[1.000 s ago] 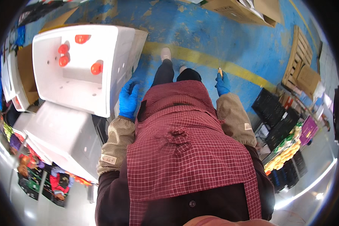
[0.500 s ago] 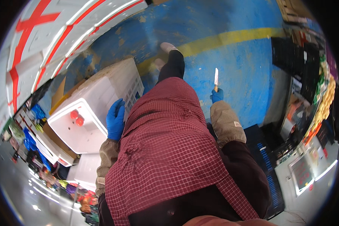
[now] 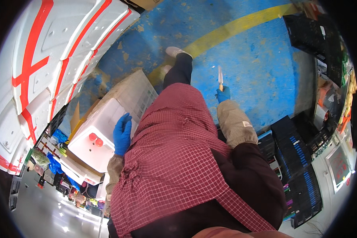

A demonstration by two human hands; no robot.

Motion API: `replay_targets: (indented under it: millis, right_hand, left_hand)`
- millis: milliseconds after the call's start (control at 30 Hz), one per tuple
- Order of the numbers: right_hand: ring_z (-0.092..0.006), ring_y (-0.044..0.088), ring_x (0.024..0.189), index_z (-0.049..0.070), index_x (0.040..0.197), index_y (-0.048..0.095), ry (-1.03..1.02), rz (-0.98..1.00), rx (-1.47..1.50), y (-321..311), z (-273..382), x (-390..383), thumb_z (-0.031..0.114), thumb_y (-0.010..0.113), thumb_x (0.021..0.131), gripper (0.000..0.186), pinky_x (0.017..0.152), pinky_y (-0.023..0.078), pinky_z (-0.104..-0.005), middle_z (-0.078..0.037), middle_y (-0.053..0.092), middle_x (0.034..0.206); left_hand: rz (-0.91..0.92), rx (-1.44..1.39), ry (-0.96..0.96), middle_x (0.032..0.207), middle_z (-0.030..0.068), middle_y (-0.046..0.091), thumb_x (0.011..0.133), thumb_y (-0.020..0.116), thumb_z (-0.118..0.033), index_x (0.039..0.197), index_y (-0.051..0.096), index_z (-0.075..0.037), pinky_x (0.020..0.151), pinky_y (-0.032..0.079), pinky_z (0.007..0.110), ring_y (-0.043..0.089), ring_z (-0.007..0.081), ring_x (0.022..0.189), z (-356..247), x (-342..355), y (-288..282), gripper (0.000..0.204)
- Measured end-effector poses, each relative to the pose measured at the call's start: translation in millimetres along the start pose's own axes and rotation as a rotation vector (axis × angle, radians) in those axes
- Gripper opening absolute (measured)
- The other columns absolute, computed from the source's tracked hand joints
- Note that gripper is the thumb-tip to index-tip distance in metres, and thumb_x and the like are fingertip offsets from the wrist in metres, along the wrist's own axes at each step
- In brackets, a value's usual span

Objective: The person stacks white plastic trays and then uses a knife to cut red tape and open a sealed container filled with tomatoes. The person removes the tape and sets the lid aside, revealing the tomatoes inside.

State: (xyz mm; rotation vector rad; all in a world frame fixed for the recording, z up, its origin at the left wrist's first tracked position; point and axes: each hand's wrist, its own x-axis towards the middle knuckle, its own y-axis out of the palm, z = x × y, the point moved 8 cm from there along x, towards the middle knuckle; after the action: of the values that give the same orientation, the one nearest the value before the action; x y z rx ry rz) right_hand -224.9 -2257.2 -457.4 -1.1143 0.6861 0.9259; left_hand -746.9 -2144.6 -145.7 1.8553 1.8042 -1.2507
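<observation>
My left hand (image 3: 121,135), in a blue glove, hangs beside my checked maroon apron (image 3: 166,150), fingers loosely curved and apart, holding nothing. Right next to it lies a white foam box (image 3: 93,152) with red round pieces (image 3: 96,139) inside. My right hand (image 3: 223,94), also blue-gloved, is closed round the wooden handle of a knife (image 3: 220,75), its pale blade pointing forward over the blue floor (image 3: 246,75). My legs and pale shoes (image 3: 174,50) show beyond the apron.
A tall stack of white foam boxes with red tape (image 3: 55,67) rises at left. Black plastic crates (image 3: 289,150) lie at lower right, another (image 3: 305,35) at upper right. A yellow floor line (image 3: 246,22) curves across ahead. Cluttered goods fill the lower left.
The view has turned as I step: the taped box stack has appeared at left, the open foam box looks smaller, and the knife's blade shows more plainly, still in my right hand.
</observation>
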Motion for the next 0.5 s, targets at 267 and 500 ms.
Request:
replay_targets:
  millis: [267, 500]
  right_hand:
    - [-0.0229, 0.068, 0.081, 0.006, 0.146, 0.045, -0.049, -0.069, -0.168, -50.7, 15.2, 5.9, 0.012, 0.062, 0.099, 0.051, 0.071, 0.057, -0.0373, -0.015, 0.067, 0.11]
    - [-0.0162, 0.058, 0.059, 0.0, 0.127, 0.058, -0.304, -0.159, 0.119, -69.6, 155.2, 90.3, 0.01, 0.067, 0.092, 0.037, 0.051, 0.048, -0.0341, -0.007, 0.062, 0.083]
  left_hand:
    - [0.134, -0.067, 0.022, 0.126, 0.0105, 0.07, 0.103, 0.061, -0.015, 0.138, 0.061, -0.002, 0.103, 0.048, 0.031, 0.064, 0.0176, 0.115, -31.2, 28.8, 44.3, 0.037]
    - [-0.051, -0.108, 0.138, 0.128, 0.0131, 0.069, 0.102, 0.062, -0.013, 0.132, 0.064, 0.0, 0.103, 0.049, 0.033, 0.064, 0.0194, 0.118, -134.1, 59.4, 24.6, 0.033]
